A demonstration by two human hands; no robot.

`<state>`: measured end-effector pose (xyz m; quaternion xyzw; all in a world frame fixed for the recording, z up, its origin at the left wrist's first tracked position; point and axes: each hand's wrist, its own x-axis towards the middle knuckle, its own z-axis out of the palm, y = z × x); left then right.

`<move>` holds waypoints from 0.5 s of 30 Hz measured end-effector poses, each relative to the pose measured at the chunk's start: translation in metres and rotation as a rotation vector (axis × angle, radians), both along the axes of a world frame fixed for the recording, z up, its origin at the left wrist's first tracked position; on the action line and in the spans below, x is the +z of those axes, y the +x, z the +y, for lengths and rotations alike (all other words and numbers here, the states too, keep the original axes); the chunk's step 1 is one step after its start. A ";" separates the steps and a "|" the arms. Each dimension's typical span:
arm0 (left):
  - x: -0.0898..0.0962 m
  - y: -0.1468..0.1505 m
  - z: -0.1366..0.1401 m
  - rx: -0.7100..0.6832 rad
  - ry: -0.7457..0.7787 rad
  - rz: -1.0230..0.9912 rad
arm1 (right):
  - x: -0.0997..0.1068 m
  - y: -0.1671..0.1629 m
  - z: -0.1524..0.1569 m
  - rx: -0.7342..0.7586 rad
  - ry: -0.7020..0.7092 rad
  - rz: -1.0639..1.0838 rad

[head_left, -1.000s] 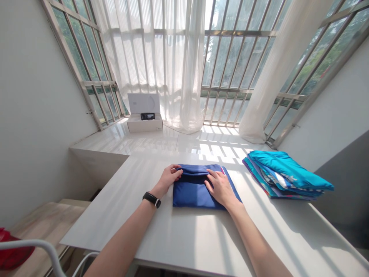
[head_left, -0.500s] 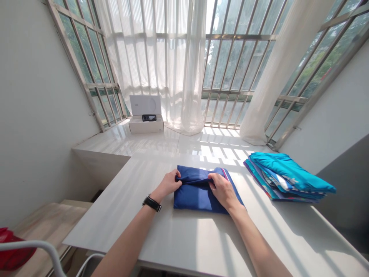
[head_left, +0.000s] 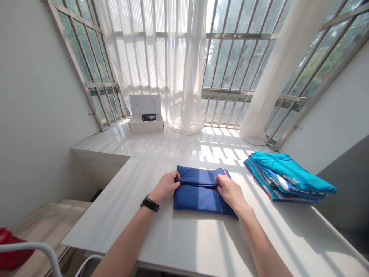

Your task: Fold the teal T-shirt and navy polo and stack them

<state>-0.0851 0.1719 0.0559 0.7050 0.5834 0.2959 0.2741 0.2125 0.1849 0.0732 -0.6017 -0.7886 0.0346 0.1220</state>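
1. We see a dark blue, folded rectangle of smooth cloth [head_left: 191, 198] lying flat near the middle of the white, smooth-topped desk [head_left: 121, 206]. A thin red and white stripe [head_left: 223, 172] shows at its 1 o'clock corner.
2. Our left hand [head_left: 165, 186] is at the cloth's 9 o'clock side. Its grip pinches one end of the fold between thumb and fingers.
3. Our right hand [head_left: 233, 192] is at 3 o'clock. Its grip pinches the same fold near the other end.
4. We think the cloth is light, soft and floppy, maybe a bit slippery, and hard to break. The two ends of the fold look like good spots to hold, so the middle won't sag.
5. The desk's near edge is at 6 o'clock, with a sunny strip before it. The slanted left edge is farther off, at 9 o'clock.
6. At 3 o'clock, past a gap, sits a tall pile of folded bright blue and patterned cloths [head_left: 291, 173]. Its far end seems to poke over the desk's right edge.
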 end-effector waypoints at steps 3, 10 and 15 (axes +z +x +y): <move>-0.001 -0.003 0.002 0.007 0.000 0.015 | -0.003 0.003 0.002 -0.021 -0.009 0.024; -0.002 -0.003 0.001 0.001 -0.010 0.044 | -0.004 0.009 0.006 -0.049 0.028 0.034; -0.001 -0.001 0.000 -0.001 0.003 0.073 | -0.003 0.009 0.007 -0.045 0.031 0.052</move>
